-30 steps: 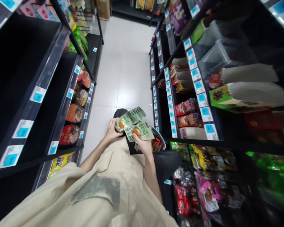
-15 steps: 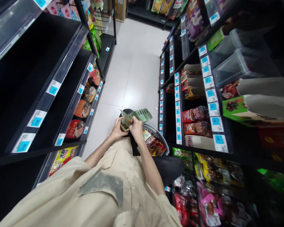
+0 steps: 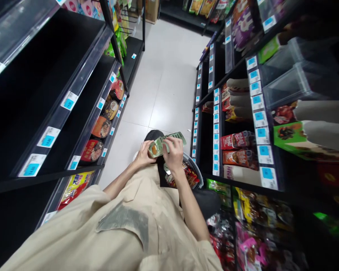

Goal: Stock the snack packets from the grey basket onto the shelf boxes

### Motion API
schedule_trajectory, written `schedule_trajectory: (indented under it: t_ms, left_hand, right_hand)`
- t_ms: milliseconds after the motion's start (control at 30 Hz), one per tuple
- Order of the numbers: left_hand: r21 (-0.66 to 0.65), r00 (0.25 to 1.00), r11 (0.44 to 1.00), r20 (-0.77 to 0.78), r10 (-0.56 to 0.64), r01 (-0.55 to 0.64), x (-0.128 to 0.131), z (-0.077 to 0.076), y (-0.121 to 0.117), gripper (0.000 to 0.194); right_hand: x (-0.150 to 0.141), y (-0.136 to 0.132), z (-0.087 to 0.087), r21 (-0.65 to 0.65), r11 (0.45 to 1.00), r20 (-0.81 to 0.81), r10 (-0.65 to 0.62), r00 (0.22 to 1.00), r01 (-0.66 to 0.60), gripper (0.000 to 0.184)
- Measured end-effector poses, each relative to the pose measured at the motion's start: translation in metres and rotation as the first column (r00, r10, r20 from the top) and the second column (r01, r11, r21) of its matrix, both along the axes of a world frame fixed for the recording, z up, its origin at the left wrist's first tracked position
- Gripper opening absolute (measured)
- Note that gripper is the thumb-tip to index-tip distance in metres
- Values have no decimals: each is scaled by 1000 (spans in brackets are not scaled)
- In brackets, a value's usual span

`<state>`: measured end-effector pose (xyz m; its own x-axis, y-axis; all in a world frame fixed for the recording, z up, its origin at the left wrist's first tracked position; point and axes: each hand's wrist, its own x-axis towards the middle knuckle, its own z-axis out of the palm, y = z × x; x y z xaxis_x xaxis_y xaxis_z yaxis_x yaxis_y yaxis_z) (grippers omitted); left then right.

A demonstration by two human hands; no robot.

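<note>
My left hand (image 3: 144, 153) is closed around the near left side of a green printed snack carton (image 3: 157, 146), held above my lap. My right hand (image 3: 173, 152) has its fingers bent over the carton's right part, gripping it. A green printed flap (image 3: 178, 136) sticks out beyond the right fingers. An orange and white picture shows on the carton's left end. Just below the right hand stands a grey-rimmed basket (image 3: 198, 174) with red and orange snack packets (image 3: 188, 175) in it. The right forearm hides part of the basket.
On the left, a black shelf holds several round instant-food bowls (image 3: 101, 127) behind price tags. The right shelf carries red pouches (image 3: 234, 140), torn display boxes (image 3: 296, 135) and clear plastic bins (image 3: 288, 81). Between them runs a pale tiled floor (image 3: 165, 82).
My right hand has moved up and to the right over the carton and now covers much of its flap. The carton's left end has turned more toward me. The view has shifted slightly.
</note>
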<state>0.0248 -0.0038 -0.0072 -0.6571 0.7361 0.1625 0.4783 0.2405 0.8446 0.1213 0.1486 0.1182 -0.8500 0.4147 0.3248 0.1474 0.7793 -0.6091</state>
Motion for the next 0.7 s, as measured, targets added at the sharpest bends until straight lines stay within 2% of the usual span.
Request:
schedule_trajectory:
  t_ms: [33,100,133,200,300,367,567,700]
  left_hand:
    - [-3,1000,1000,7,3,-3,0,0,0,96]
    - [-10,1000,1000,24,6,-6,1,1,0,97]
    - [-12,999,1000,31,8,-7,1,2,0,97]
    - [-14,999,1000,38,12,-12,1,2,-1,96]
    - [-14,999,1000,37,14,-13,0,3,-1,96]
    - [-17,999,1000,34,8,-7,-1,3,0,96]
    - [-63,1000,998,4,-30,30,-5,11,3,95]
    - [-56,998,996,-14,-67,66,-10,16,3,86]
  right_hand:
    - [0,0,1,73,986,90,145,985,-152,20]
    - [-5,-1,-2,119,882,300,406,863,-456,22]
    - [-10,-1,-5,110,828,382,475,793,-549,21]
    - [-24,1,-14,67,772,479,530,700,-632,19]
    - [-45,8,-28,-39,738,490,602,631,-674,26]
    - [-55,13,-36,-89,727,463,636,618,-681,33]
    - [-59,13,-62,-131,780,428,602,675,-612,46]
    - [-52,30,-67,-128,825,425,547,721,-551,42]
